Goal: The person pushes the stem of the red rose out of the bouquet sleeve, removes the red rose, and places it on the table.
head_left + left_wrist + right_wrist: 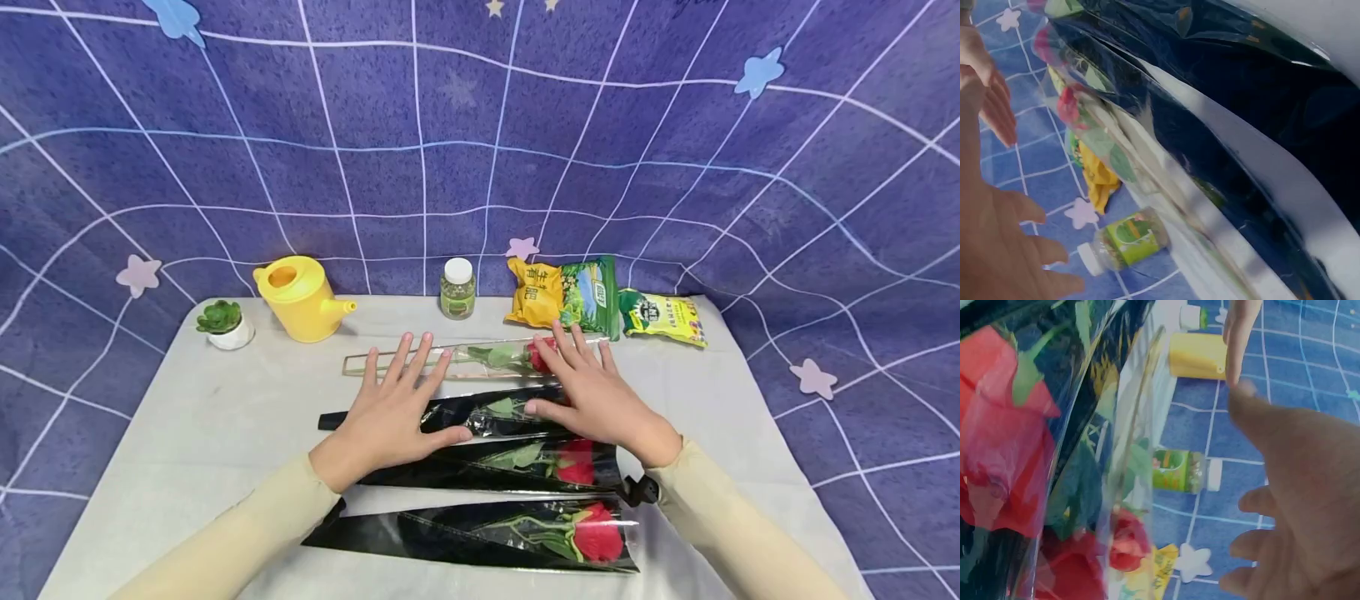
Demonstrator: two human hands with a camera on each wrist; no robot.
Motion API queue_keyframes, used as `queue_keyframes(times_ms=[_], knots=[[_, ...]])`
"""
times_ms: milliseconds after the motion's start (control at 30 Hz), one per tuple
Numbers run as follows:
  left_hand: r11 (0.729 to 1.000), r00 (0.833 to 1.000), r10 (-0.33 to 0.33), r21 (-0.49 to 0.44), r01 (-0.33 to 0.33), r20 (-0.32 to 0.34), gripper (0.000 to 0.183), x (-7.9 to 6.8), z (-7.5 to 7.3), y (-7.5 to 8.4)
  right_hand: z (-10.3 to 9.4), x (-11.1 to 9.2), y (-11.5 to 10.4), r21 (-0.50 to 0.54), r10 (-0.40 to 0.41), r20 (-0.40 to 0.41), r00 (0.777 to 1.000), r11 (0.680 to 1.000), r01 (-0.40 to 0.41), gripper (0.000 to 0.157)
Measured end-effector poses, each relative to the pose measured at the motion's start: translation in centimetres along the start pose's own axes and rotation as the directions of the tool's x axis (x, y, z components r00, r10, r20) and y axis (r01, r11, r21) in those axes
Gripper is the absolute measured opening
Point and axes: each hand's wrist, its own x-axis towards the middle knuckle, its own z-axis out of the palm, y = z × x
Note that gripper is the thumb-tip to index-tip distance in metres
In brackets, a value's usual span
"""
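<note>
Several single roses in long sleeves lie in rows across the table. The nearest black-sleeved rose [598, 533] and the black-sleeved rose behind it [576, 462] show red blooms. A third black sleeve [468, 412] is partly covered by both hands; its bloom is hidden in the head view. Farthest back is a rose in a clear sleeve [498, 358]. My left hand [393, 421], fingers spread, is over the left part of the rows. Over the bloom end, my right hand [600, 404] spreads its fingers too. Neither hand holds anything; the wrist views show both raised above the sleeves.
Along the back edge stand a potted succulent [225, 327], a yellow watering can [300, 300] and a white-capped jar [457, 290]. Right of these are a yellow packet [534, 292], a green packet [594, 292] and a small yellow-green packet [663, 318]. A patterned blue cloth [375, 183] hangs behind.
</note>
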Motion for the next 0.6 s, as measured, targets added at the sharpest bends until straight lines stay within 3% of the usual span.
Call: queue_keyframes(times_ms=[167,267,433,600], knots=[[0.996,1.000,-0.003,-0.085,0.003,0.005,0.088,1.5,1.2,-1.3,0.5,2.3,1.5,0.026,-0.093,-0.117,0.989,0.995,0.096,0.060],[0.989,1.000,-0.002,-0.149,-0.001,-0.019,0.074,2.7,2.3,-2.4,1.1,3.9,2.6,0.034,-0.132,-0.143,0.981,0.990,0.138,0.046],[0.975,0.999,0.012,-0.219,-0.020,-0.037,0.055,4.5,4.3,-4.4,1.9,5.6,4.2,0.020,-0.130,-0.113,0.985,0.991,0.134,0.036],[0.970,1.000,0.021,-0.241,-0.022,-0.006,0.053,5.6,5.5,-5.8,2.7,6.4,5.3,0.010,-0.127,-0.067,0.990,0.992,0.128,0.038]])
